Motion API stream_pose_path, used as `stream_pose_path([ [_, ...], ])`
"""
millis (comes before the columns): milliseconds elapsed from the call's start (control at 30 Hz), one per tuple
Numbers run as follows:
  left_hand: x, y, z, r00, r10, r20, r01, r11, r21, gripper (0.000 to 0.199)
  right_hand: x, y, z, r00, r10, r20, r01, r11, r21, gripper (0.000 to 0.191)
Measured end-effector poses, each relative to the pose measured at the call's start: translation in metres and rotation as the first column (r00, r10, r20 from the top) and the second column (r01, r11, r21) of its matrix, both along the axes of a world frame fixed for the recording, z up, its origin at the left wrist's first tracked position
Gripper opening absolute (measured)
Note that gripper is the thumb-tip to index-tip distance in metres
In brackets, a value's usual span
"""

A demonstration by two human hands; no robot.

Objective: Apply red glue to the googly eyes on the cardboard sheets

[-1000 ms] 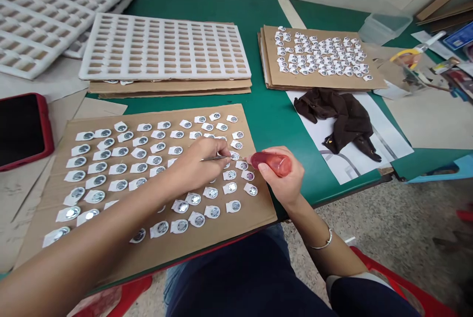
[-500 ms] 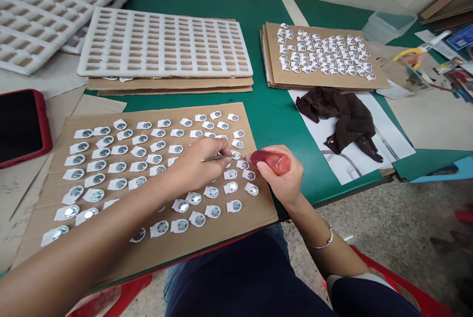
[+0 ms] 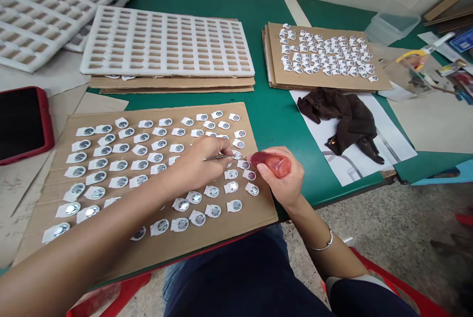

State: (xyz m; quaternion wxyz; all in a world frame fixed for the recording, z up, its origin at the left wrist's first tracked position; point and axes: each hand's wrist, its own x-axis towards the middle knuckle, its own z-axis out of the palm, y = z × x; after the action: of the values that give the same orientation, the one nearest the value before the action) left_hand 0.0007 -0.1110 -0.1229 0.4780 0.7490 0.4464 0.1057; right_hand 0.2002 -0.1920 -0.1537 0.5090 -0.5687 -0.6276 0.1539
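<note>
Rows of small round metal pieces on white tabs lie on a brown cardboard sheet (image 3: 221, 226). My left hand (image 3: 207, 159) is closed on a thin metal tool (image 3: 216, 157), like tweezers, its tip near one round piece (image 3: 236, 155) close to the sheet's right edge. My right hand (image 3: 283, 179) wraps round a small red squeeze bottle (image 3: 275, 164), tilted sideways, its nozzle pointing left at that same piece. Whether nozzle or tool touches the piece is too small to tell. My left forearm hides part of the rows.
A white slotted tray (image 3: 166, 44) sits on cardboard behind the sheet. A second cardboard stack (image 3: 295, 78) with small pieces stands at the back right. Dark brown cloth (image 3: 347, 120) lies on white paper. A red-cased phone (image 3: 22, 122) is at left, scissors (image 3: 417, 56) at far right.
The whole view has shifted slightly. The red bottle is tilted a little differently in my right hand, its rear end slightly lower. Both hands stay at the same piece.
</note>
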Motion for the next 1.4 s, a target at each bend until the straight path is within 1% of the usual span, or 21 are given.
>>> stream_pose_path([
  [233, -0.0005, -0.0001, -0.0002, 1.000, 0.007, -0.010, -0.007, 1.000, 0.000, 0.015, 0.0003, -0.0009, 0.0009, 1.000, 0.001, 0.016, -0.001, 1.000, -0.001, 0.024],
  [567, 0.0004, -0.0006, 0.0042, 0.999, 0.014, -0.032, -0.014, 1.000, -0.002, 0.016, 0.0001, -0.0010, 0.0007, 1.000, 0.023, 0.017, -0.023, 1.000, 0.000, 0.025],
  [667, -0.0003, -0.0006, 0.0035, 0.999, 0.028, -0.041, -0.029, 1.000, -0.003, 0.016, 0.0006, -0.0002, 0.0002, 1.000, 0.007, 0.022, -0.008, 1.000, 0.009, 0.024],
  [800, -0.0011, -0.0005, 0.0004, 0.999, 0.020, -0.034, -0.021, 1.000, -0.019, 0.016, 0.0010, 0.0006, -0.0003, 1.000, 0.000, 0.027, 0.000, 1.000, 0.018, 0.024],
  [933, -0.0012, -0.0005, -0.0020, 1.000, 0.024, -0.014, -0.024, 1.000, -0.001, 0.015, 0.0006, 0.0000, -0.0001, 1.000, 0.003, 0.030, -0.004, 1.000, 0.011, 0.024],
  [1200, -0.0008, -0.0011, 0.0000, 1.000, 0.030, 0.000, -0.030, 0.999, 0.010, 0.015, 0.0001, -0.0011, 0.0012, 1.000, 0.016, 0.013, -0.016, 1.000, -0.001, 0.025],
  [1400, -0.0007, 0.0007, -0.0013, 1.000, 0.029, -0.002, -0.029, 0.999, -0.015, 0.014, 0.0001, -0.0004, 0.0018, 0.999, 0.033, 0.013, -0.033, 0.999, -0.003, 0.024],
])
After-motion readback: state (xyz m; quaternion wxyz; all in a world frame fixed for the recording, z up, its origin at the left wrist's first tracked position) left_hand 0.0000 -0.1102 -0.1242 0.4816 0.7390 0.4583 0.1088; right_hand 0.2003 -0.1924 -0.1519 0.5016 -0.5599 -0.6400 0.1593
